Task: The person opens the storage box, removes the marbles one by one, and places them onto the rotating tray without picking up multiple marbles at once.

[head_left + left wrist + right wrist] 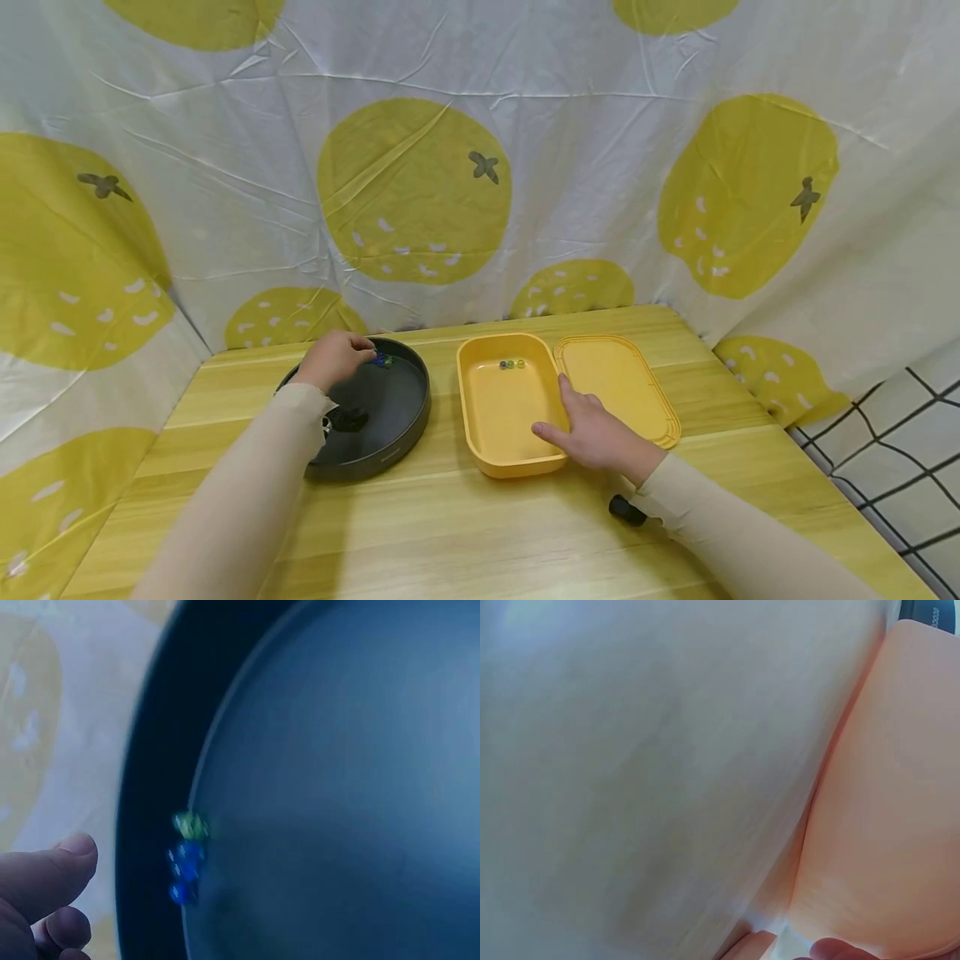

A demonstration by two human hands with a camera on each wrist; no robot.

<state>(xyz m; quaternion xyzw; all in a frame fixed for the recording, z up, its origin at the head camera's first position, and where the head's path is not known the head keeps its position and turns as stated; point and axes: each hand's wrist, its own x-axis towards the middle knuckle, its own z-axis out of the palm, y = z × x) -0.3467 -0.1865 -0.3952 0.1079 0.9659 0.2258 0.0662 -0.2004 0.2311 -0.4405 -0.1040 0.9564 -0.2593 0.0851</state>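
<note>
My left hand (335,360) reaches over the back of a round black pan (393,400), its fingers loosely bent. In the left wrist view, the thumb and fingertips (79,846) overlap the area outside the pan's rim, with nothing seen between them. Several blue and green glass marbles (187,855) lie together along the pan's inner wall, close to those fingers. My right hand (596,429) rests at the right rim of a yellow rectangular box (483,461), thumb extended over its inside and fingers extended along the edge. Three marbles (512,364) sit in a row at the box's far end.
A flat yellow lid (611,379) lies on the wooden table (450,533), right beside the box. Behind the table hangs a white curtain (577,183) with yellow fruit prints. A black wire grid (892,467) stands off the right edge.
</note>
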